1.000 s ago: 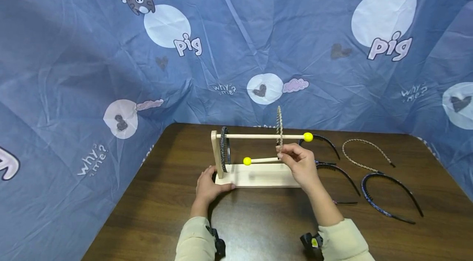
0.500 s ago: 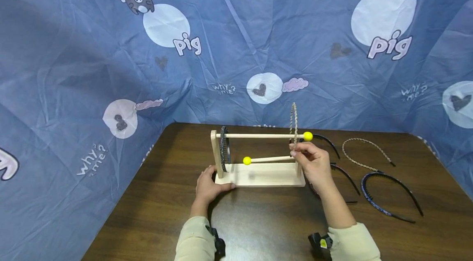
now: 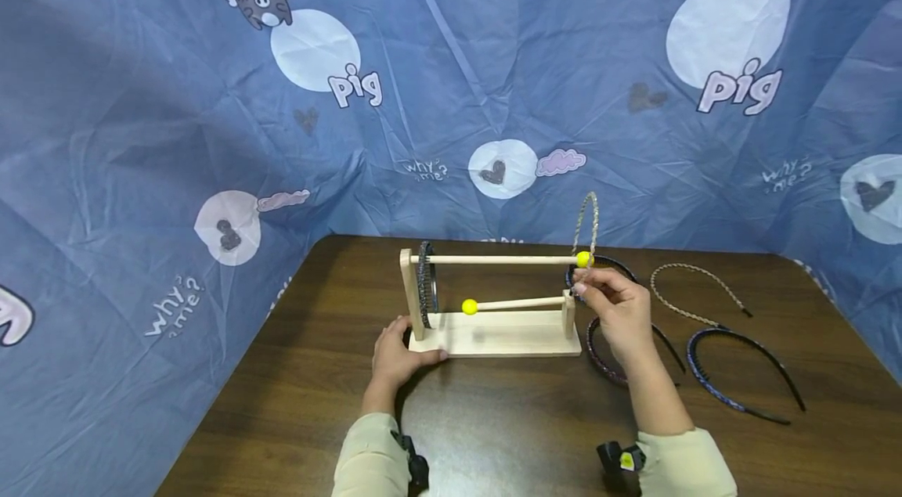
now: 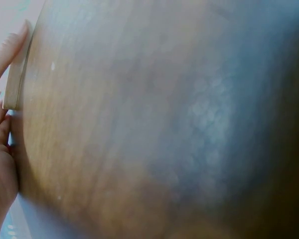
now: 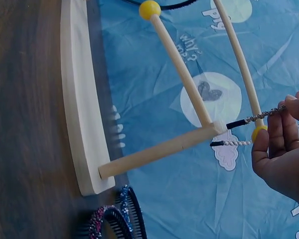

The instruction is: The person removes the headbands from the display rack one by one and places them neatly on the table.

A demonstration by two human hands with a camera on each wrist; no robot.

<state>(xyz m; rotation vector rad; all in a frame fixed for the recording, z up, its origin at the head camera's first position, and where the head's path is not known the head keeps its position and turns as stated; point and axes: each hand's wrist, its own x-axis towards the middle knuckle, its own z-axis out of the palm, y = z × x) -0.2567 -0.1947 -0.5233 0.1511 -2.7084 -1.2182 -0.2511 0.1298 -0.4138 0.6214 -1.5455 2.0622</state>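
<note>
Above the fingertips of the right hand (image 3: 623, 317), in the head view, rises the loop of a braided headband (image 3: 595, 223), pinched between thumb and fingers; a yellow ball (image 3: 584, 259) sits just beside them. The left hand (image 3: 396, 356) grips the end of the wooden stand (image 3: 503, 334), thumb on its front edge. In the left wrist view, the fingers are partly cut off. In the right wrist view, the headband's black tips (image 5: 235, 124) extend past the pinching fingers, near the short post (image 5: 157, 151).
</note>
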